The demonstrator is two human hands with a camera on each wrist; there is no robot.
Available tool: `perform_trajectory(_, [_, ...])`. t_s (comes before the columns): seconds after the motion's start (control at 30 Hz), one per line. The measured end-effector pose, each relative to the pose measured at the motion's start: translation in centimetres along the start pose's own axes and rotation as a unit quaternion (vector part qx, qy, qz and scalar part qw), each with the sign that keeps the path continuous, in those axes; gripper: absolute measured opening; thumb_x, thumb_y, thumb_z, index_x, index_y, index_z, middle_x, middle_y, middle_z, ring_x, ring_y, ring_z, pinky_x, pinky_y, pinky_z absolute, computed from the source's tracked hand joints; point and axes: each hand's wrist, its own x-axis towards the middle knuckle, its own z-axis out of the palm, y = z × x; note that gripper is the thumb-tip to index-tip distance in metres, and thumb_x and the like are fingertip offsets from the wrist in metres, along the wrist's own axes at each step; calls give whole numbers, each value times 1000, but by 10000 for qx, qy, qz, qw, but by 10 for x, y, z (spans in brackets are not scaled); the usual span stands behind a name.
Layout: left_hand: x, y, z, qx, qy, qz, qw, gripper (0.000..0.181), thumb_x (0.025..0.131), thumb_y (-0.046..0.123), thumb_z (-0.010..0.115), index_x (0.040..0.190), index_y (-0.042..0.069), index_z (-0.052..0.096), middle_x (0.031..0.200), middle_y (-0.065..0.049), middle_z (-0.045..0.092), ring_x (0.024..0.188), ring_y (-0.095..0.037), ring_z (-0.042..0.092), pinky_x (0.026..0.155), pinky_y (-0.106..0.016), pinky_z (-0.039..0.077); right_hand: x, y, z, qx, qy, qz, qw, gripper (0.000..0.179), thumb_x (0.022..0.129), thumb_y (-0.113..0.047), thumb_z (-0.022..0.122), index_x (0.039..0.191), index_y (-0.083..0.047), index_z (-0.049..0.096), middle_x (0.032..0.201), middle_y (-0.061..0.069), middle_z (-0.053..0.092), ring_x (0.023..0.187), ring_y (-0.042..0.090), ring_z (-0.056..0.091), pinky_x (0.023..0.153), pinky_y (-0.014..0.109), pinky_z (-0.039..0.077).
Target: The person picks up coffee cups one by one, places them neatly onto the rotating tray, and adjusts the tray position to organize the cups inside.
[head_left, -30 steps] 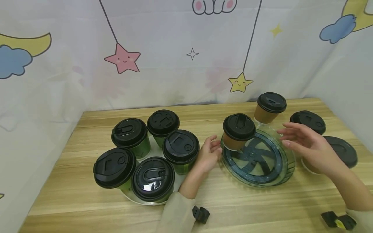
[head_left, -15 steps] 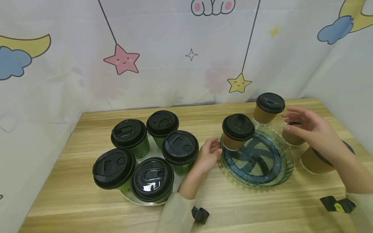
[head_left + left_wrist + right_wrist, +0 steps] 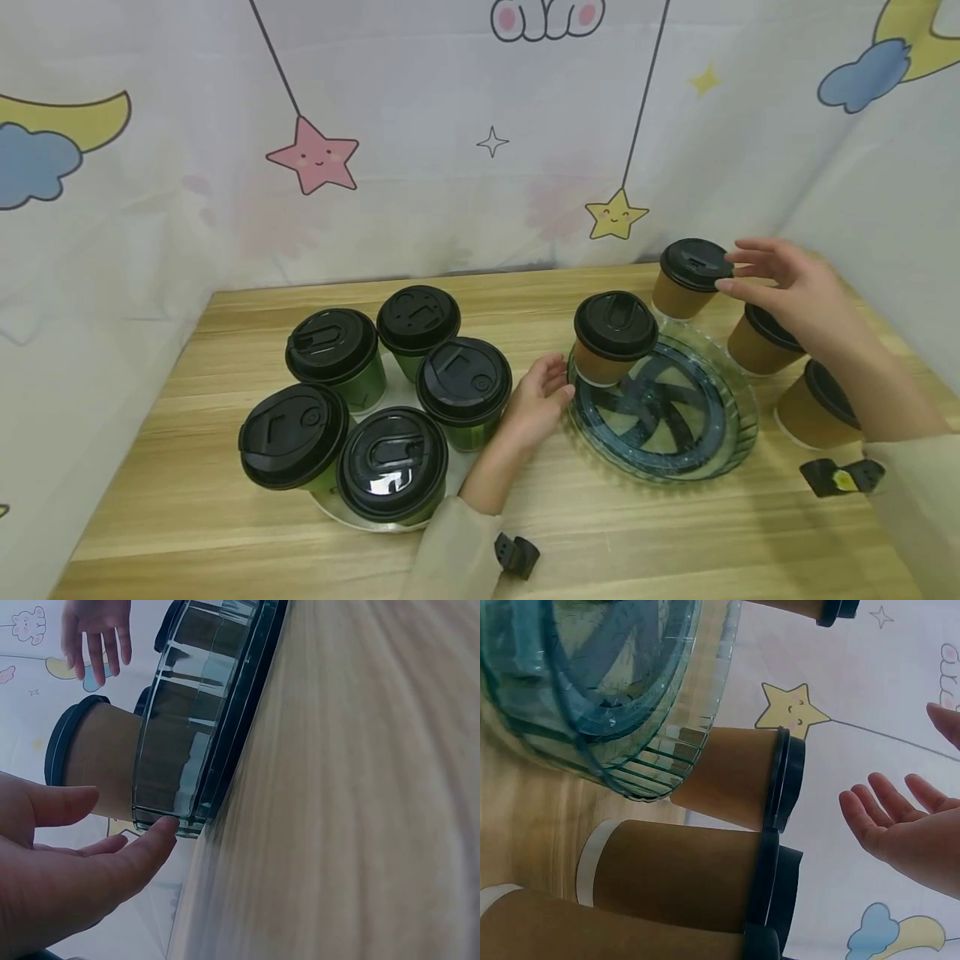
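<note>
My left hand (image 3: 536, 400) lies beside a clear teal ribbed tray (image 3: 738, 450), fingers loosely bent. In the left wrist view one fingertip meets the tray's lower rim. One brown paper cup with a black lid (image 3: 611, 333) stands in the tray, at its left side. My right hand (image 3: 795, 287) is raised over the right side, fingers spread and holding nothing. Nearest its fingertips is the back brown cup (image 3: 678, 296); the right wrist view shows a gap between them. Below the hand stand two more brown cups, a middle one (image 3: 753, 342) and a front one (image 3: 810, 412) partly behind the wrist.
On the left, several green cups with black lids (image 3: 393, 462) stand close together on a white round plate (image 3: 352, 517). A printed cloth (image 3: 420, 208) hangs behind the wooden table (image 3: 600, 542) and along its sides.
My right hand has moved up and away, from beside the tray past the middle brown cup to the back one. The left hand and the cups have kept their places.
</note>
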Motion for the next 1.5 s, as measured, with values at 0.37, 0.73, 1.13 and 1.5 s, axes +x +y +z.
perform_trajectory(0.37, [0,-1,1,108,74,11,9999,44,91,-2,49,133,-7,37,132,-22,42,123,-33,40,100,-41,36,32,4,0,452,-170,285,9984,75,86,-42,60,145,-17,23,144,13,30,130,34,27,98,58,27])
perform_trajectory(0.73, [0,-1,2,210,102,115,9997,42,90,-3,49,130,-8,39,129,-23,45,120,-34,43,98,-40,38,51,14,4,988,-311,456,9936,80,85,-36,63,146,-13,17,148,14,19,135,33,14,104,58,17])
perform_trajectory(1.13, [2,-2,2,250,117,151,9995,41,90,-3,50,129,-8,40,129,-22,46,119,-33,44,97,-38,39,63,23,10,753,-382,607,9946,90,82,-39,66,147,-10,10,150,19,9,134,39,9,101,60,20])
perform_trajectory(1.5, [1,-2,1,285,60,149,9995,42,91,-3,49,131,-8,39,130,-22,45,120,-33,44,97,-38,39,69,22,19,592,-330,617,9958,94,82,-38,67,146,-5,8,150,22,2,134,42,2,102,61,17])
